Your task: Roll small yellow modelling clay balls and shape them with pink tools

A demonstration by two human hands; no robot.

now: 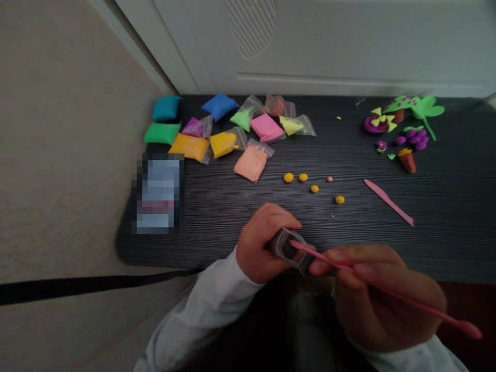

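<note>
My left hand (260, 242) grips a small clear zip bag (285, 248) near the table's front edge, its mouth held apart; what lies inside is too dark to make out. Between the fingers of my right hand (382, 289) is a long pink clay modelling tool (416, 305) with a rounded far end. Its thin tip reaches into the bag's mouth. Just beyond my hands lie several yellow clay balls (303, 177) and one tiny peach ball (329, 179). A pink plastic clay knife (388, 201) rests further right, touched by neither hand.
Several bags of coloured clay, among them a peach bag (251, 162) and a blue bag (219, 106), spread over the dark table's (217, 206) left half. A blurred phone (158, 194) lies at the left. Clay pieces, including a green flower (426, 108) and purple balls (417, 138), sit back right.
</note>
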